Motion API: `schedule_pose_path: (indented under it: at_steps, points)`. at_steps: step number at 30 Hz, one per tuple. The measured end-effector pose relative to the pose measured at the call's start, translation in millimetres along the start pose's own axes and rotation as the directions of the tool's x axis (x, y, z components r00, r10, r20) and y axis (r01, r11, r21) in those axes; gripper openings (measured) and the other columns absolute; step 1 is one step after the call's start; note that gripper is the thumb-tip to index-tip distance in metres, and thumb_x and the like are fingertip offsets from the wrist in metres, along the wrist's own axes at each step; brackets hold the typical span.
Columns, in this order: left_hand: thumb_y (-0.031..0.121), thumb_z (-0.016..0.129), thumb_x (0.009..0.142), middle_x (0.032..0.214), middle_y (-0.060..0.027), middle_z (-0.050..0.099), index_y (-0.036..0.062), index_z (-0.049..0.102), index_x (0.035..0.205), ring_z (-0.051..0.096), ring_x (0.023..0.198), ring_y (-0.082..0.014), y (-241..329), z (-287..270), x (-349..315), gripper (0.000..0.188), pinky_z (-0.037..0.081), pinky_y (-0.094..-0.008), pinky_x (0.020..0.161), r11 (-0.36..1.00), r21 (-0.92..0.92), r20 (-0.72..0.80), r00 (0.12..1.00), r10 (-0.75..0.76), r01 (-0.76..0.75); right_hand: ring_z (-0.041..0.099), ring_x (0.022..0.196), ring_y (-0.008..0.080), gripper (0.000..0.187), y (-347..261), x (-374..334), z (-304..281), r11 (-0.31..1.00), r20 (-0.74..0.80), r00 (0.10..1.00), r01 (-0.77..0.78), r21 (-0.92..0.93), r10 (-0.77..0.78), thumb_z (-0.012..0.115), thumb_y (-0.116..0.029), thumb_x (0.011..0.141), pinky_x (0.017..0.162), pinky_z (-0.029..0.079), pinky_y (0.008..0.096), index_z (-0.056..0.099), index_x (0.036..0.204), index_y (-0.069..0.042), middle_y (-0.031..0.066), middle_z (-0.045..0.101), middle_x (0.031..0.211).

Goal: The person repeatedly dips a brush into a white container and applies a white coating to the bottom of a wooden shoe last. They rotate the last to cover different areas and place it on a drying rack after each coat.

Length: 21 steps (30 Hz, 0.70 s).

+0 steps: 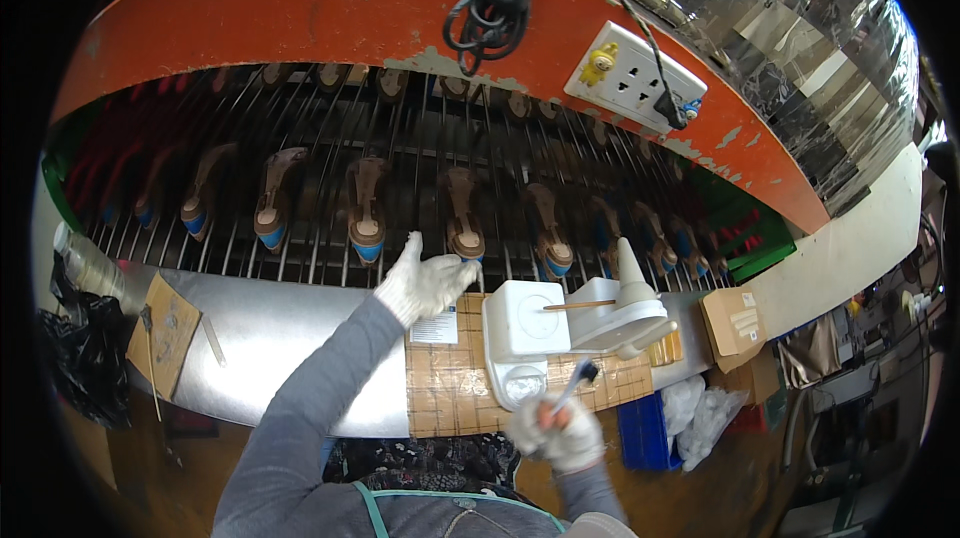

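Observation:
My left hand (pixel 425 280), in a white knit glove, reaches to the edge of a rack of metal rods. Its thumb and fingers are spread, and its fingertips are by the blue end of a brown shoe (pixel 463 208) lying sole up; whether they touch cannot be told. Close to my body, my right hand (pixel 562 435), also gloved with bare fingertips showing, is closed around a small brush (pixel 577 384) with dark bristles, its head pointing up and away. Between the hands stands a white dispenser-like container (pixel 527 316) with a thin wooden stick across its top.
More shoes (pixel 366 208) lie in rows on the rods under an orange panel (pixel 300 8). A power strip (pixel 640 78) and bundled black cable (pixel 495 18) hang there. Cardboard (pixel 440 393) covers part of the metal counter (pixel 270 338). A blue bin (pixel 645 433) stands at right, a black bag (pixel 85 358) at left.

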State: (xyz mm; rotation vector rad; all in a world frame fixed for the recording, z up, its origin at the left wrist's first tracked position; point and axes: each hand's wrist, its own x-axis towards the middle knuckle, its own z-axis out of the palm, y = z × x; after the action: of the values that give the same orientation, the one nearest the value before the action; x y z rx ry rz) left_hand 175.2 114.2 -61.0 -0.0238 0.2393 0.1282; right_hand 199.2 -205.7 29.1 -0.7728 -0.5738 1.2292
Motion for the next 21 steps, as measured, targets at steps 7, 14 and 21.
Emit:
schedule_pose_path:
  at_steps: [7,14,21]
  points:
    - [0.068,0.050,0.097,0.132,-0.0254,0.053,0.0058,0.026,0.158,0.066,0.107,-0.0327,-16.2,-33.4,-57.4,0.090,0.063,-0.0441,0.089,0.963,0.266,0.218,0.976,-0.017,-0.043,0.059,0.066,0.0133,0.034,-151.7,135.6,-22.6,0.675,-0.246,0.969,-0.162,-0.720,-0.030,0.062,-0.041,0.101,0.057,0.047,0.0291,0.061,0.096,-0.007,0.0048,0.064,0.076]
    - [0.066,0.056,0.096,0.129,-0.0257,0.057,0.0088,0.033,0.155,0.064,0.109,-0.0345,2.8,-25.4,-47.0,0.086,0.061,-0.0464,0.090,0.979,0.206,0.106,0.994,-0.010,-0.012,0.067,0.063,0.0264,0.041,-151.7,274.6,-106.0,0.201,-0.658,0.753,-0.642,-0.740,-0.012,0.066,-0.041,0.090,0.058,0.052,0.0378,0.074,0.091,-0.001,0.0177,0.071,0.077]
    - [0.068,0.053,0.096,0.126,-0.0248,0.059,0.0089,0.040,0.149,0.066,0.107,-0.0353,7.8,-26.0,-41.3,0.080,0.058,-0.0519,0.093,0.983,0.184,0.160,0.986,-0.038,0.008,0.072,0.099,0.0302,0.064,-120.4,285.1,-191.4,-0.410,-0.721,0.689,-0.680,-0.608,-0.074,0.090,-0.032,0.067,0.087,0.054,0.0377,0.071,0.112,0.009,0.0226,0.074,0.105]
